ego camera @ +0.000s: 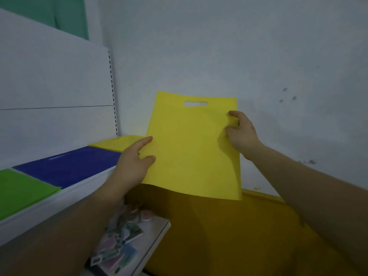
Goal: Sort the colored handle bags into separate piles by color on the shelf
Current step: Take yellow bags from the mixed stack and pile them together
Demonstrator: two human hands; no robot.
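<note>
Left hand (pixel 135 162) and right hand (pixel 242 130) hold a pinch grip on the yellow bag (pixel 189 152), screening a yellow pile (pixel 117 143).

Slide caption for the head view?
Left hand and right hand grip a yellow bag upright; shelf holds green pile, blue pile, yellow pile.

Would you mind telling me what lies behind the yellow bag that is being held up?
Behind the held yellow bag, the pale wall shows around it, and a flat yellow pile on the shelf pokes out at its left. How far that pile extends is covered.
</note>
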